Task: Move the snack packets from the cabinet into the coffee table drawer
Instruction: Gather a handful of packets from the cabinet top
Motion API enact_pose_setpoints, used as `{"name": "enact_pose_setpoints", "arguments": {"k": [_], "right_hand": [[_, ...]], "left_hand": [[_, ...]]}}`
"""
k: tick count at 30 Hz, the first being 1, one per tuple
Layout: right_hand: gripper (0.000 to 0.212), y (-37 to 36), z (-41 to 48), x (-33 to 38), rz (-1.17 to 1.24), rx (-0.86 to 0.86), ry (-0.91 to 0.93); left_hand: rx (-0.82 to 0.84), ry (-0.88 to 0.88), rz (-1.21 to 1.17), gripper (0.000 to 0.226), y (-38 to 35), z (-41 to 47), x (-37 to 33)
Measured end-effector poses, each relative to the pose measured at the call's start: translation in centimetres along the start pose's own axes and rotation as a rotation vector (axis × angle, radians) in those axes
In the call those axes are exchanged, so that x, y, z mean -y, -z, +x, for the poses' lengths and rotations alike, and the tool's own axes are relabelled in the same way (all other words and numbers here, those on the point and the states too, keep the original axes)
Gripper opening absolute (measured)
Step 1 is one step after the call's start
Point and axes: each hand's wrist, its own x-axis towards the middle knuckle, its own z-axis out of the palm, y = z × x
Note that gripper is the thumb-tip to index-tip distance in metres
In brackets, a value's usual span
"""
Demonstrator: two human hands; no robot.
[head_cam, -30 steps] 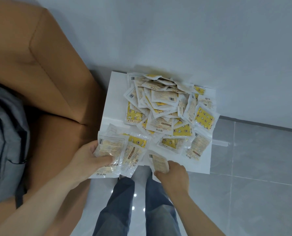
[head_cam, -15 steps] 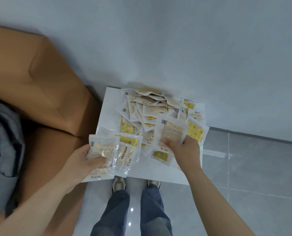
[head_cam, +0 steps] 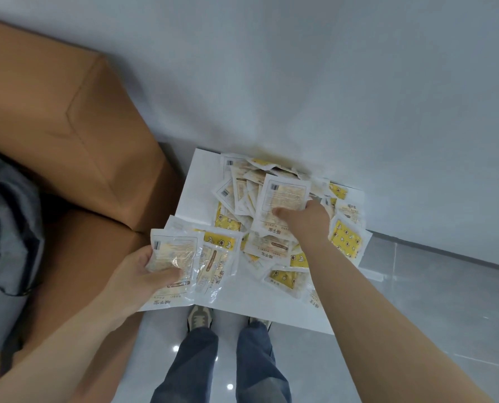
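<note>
fingers (head_cam: 170, 277) on both hands pinch snack packets (head_cam: 347, 242) over the white cabinet top (head_cam: 201, 196).
loose heap (head_cam: 274, 248) could slide off the front edge if raked; left hand (head_cam: 139, 274), its fanned bundle (head_cam: 190, 257) may slip on slick film; right hand (head_cam: 308, 223), its single packet (head_cam: 284, 196) least likely.

A person standing at a white counter (head_cam: 201, 196) against a grey wall (head_cam: 329, 82) pinches one snack packet (head_cam: 284, 194) in the right hand (head_cam: 306, 223) over a heaped pile of packets (head_cam: 271, 248), while the left hand (head_cam: 139, 274) grips a fanned bundle of packets (head_cam: 190, 257) beside a brown sofa (head_cam: 68, 126)
</note>
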Motion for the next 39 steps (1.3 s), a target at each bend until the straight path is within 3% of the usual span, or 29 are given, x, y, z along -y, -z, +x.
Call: {"name": "enact_pose_setpoints", "arguments": {"k": [6,9,15,22,26,33,39], "right_hand": [[0.059,-0.6,0.5,0.6,0.186,-0.041,-0.139],[0.05,-0.8,0.8,0.9,0.154,-0.017,-0.172],[0.08,-2.0,0.2,1.8,-0.03,-0.056,-0.145],[0.034,-1.5,0.0,1.3,0.099,-0.024,-0.186],[0.02,-1.6,-0.2,0.9,0.192,-0.004,-0.202],[0.025,-0.9,-1.0,0.4,0.307,0.067,-0.198],[0.017,1.1,-2.1,-2.0,0.245,0.069,-0.094]], "left_hand": [[-0.017,0.008,0.003,0.027,0.6,0.6,-0.1],[-0.01,0.001,-0.002,0.027,0.7,0.8,-0.4],[-0.004,-0.004,-0.033,0.03,0.9,0.9,-0.8],[0.001,-0.004,-0.038,0.028,1.2,1.2,-0.6],[0.014,0.006,-0.027,0.029,1.5,1.3,-0.3],[0.024,-0.006,-0.048,0.03,1.4,1.1,-0.9],[0.065,-0.03,-0.059,0.031,0.7,0.7,-2.9]]}}
